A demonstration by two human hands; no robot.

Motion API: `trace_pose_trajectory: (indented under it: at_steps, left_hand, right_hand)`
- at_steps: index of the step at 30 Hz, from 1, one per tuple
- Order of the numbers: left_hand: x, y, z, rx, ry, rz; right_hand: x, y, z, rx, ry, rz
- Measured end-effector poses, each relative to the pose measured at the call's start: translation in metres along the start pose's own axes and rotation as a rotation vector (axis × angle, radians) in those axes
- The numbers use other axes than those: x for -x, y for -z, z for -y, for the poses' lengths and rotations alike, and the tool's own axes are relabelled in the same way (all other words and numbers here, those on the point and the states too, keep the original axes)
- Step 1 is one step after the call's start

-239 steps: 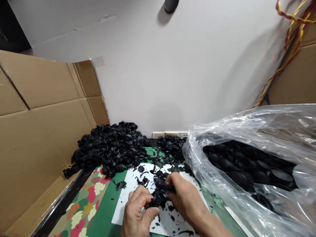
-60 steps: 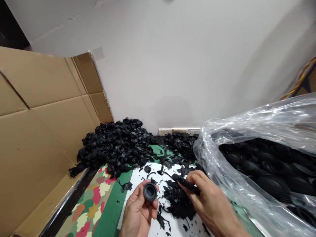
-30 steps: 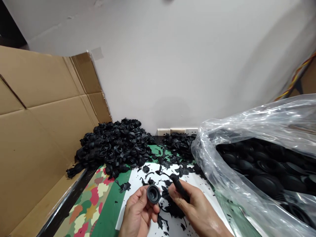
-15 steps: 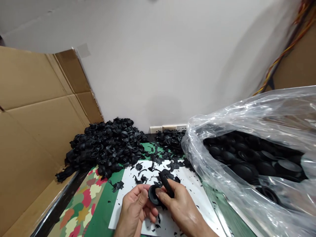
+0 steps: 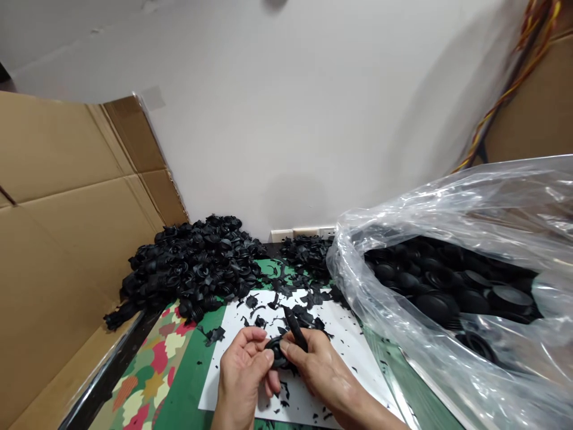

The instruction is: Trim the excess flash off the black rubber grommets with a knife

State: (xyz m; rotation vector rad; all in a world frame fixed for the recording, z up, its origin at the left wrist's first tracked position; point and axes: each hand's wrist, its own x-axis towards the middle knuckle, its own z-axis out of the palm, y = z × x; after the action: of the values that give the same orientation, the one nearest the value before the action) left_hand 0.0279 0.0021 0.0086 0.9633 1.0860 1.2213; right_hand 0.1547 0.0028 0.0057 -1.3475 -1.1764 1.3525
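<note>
A small round black rubber part (image 5: pixel 277 352) with a ringed face sits between my two hands, over the white sheet (image 5: pixel 215 382). My left hand (image 5: pixel 245 373) is closed on its left edge with thumb and fingers. In my right hand (image 5: pixel 324 370) is a black pen-like tool (image 5: pixel 295 329), slanting up and to the left out of the grip. The right thumb presses on the part's right side. The tool's lower end is hidden in the hand. Black rubber scraps (image 5: pixel 308 300) lie scattered on the sheet around the hands.
A heap of black ribbed rubber pieces (image 5: pixel 197 263) stands at the back left, against a cardboard box (image 5: pixel 67 155). More scraps (image 5: pixel 308 254) are piled by the wall sockets. On the right, a clear plastic bag (image 5: pixel 389 322) holds many black round parts (image 5: pixel 436 307).
The rubber part has turned and tilted between my hands. My left thumb has moved onto its edge, and the right hand with the tool has shifted slightly left.
</note>
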Motion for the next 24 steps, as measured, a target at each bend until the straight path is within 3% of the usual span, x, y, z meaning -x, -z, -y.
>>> trace_pose_trajectory:
  at_steps: [8, 13, 20, 24]
  left_hand:
    - [-0.006, 0.002, 0.012, -0.161, -0.104, -0.121]
    - [-0.005, 0.008, 0.003, -0.314, -0.146, -0.109]
    - [0.006, 0.01, -0.013, -0.772, -0.643, -0.035]
    - [0.009, 0.009, -0.01, -0.876, -0.846, -0.072]
  right_hand:
    - [0.003, -0.001, 0.004, 0.045, 0.041, 0.029]
    - [-0.001, -0.001, -0.004, -0.06, 0.021, -0.011]
    - [-0.005, -0.007, -0.013, -0.399, -0.207, 0.018]
    - [-0.001, -0.004, -0.011, -0.476, -0.214, 0.044]
